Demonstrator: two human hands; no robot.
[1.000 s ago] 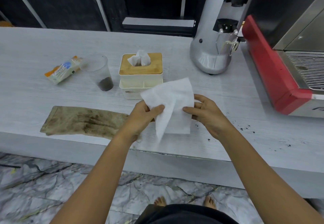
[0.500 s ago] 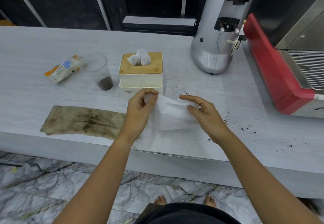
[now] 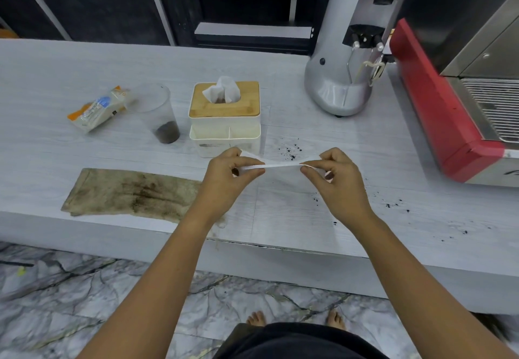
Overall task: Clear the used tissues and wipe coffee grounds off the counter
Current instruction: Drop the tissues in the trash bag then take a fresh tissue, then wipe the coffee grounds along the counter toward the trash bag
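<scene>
- A tissue (image 3: 280,165) is held stretched edge-on between the left hand (image 3: 229,179) and the right hand (image 3: 335,181), each pinching one end between thumb and curled fingers, above the desk (image 3: 295,212)
- The tissue is judged to be very light, soft and limp, and easily torn if pulled harder; a fold or a loose wad under flat fingers is judged the better hold for wiping, since a pinch at the ends gives no pressing surface
- Coffee grounds (image 3: 289,152) are scattered on the desk just beyond the stretched tissue, with more specks (image 3: 393,204) to the right, nearer the desk's front edge; they are judged dry and loose, likely to smear or roll off the edge if swept fast
- A stained cloth (image 3: 132,193) is laid flat on the desk to the left of the left hand, judged thicker and tougher than the tissue
- A tissue box (image 3: 224,114) with a wooden lid stands behind the hands, a fresh sheet sticking up from its slot
- Because the tissue is seen edge-on, its full width and any folds cannot be made out
- No crumpled used tissues can be identified anywhere in the head view
- The red machine (image 3: 438,111) at the right is cut off by the frame, so grounds lying beyond it cannot be judged
</scene>
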